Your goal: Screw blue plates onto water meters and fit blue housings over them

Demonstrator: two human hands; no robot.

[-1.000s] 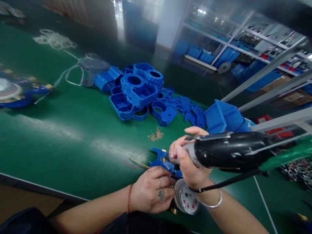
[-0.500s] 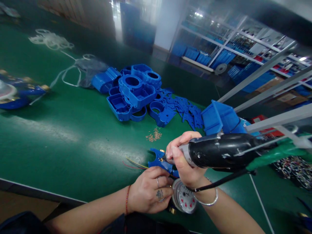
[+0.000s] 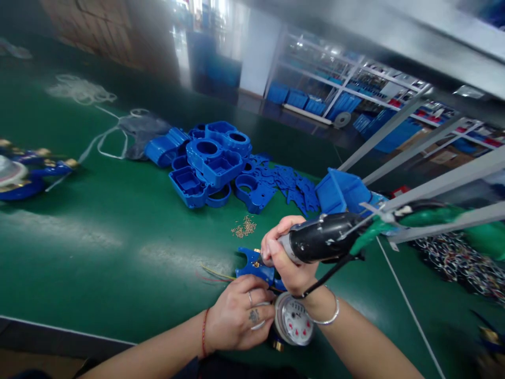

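Note:
My right hand [image 3: 286, 259] grips a black electric screwdriver [image 3: 325, 242] near its front end, with the tip down on a blue plastic cover piece [image 3: 252, 264]. My left hand [image 3: 236, 321] rests against a water meter with a white dial [image 3: 294, 320] and holds it in place at the near edge of the green table [image 3: 98, 231]. Thin red and yellow wires [image 3: 213, 273] run out to the left of the blue piece. A small heap of brass screws [image 3: 244, 227] lies just beyond it.
A pile of blue plastic housings [image 3: 209, 163] and flat blue covers [image 3: 292, 184] lies further back, with a blue bin [image 3: 343, 192] to the right. Another meter [image 3: 19, 176] sits far left. White cords [image 3: 114, 134] lie at the back left, and tangled wires [image 3: 457, 260] to the right.
The view has shifted, so the screwdriver body looks smaller and further away. Both hands stay on the meter and the blue piece, with the tip on the same spot.

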